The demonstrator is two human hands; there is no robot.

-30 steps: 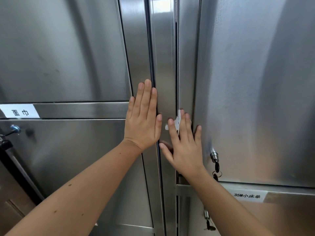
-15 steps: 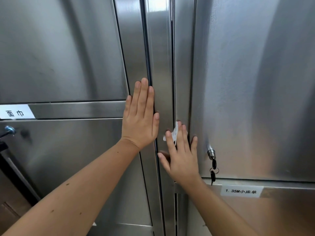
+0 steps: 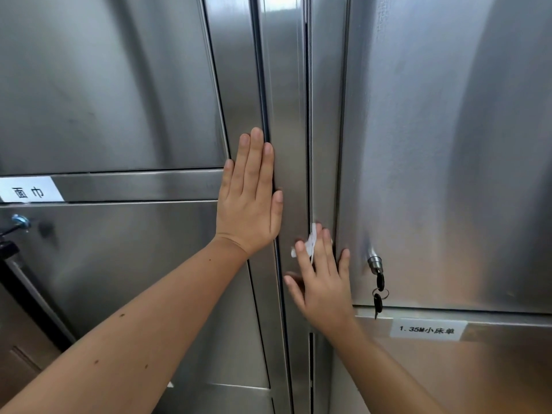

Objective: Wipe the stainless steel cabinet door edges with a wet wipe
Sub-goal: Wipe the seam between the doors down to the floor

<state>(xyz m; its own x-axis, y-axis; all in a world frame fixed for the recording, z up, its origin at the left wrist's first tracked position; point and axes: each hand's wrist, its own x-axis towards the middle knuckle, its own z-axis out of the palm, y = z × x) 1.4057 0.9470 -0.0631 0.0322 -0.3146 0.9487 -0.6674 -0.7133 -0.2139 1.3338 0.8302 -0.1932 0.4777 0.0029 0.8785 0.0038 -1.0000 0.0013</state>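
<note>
Stainless steel cabinet doors fill the view. My left hand [image 3: 249, 201] lies flat with straight fingers on the edge of the left door [image 3: 236, 85], beside the dark vertical gap. My right hand [image 3: 324, 279] presses a small white wet wipe [image 3: 312, 239] with straight fingers against the edge of the right door [image 3: 324, 115], along the narrow seam. Most of the wipe is hidden under the fingers; only a crumpled bit shows above the fingertips.
A lock with hanging keys [image 3: 378, 282] sits just right of my right hand. A white label [image 3: 427, 330] is below it, another label [image 3: 28, 191] at far left. A blue-capped lock [image 3: 19, 221] and a dark handle [image 3: 7, 249] stand at the left edge.
My right hand has slid down the right door's edge with the wipe, toward the lock's height. My left hand has stayed flat on the left door's edge.
</note>
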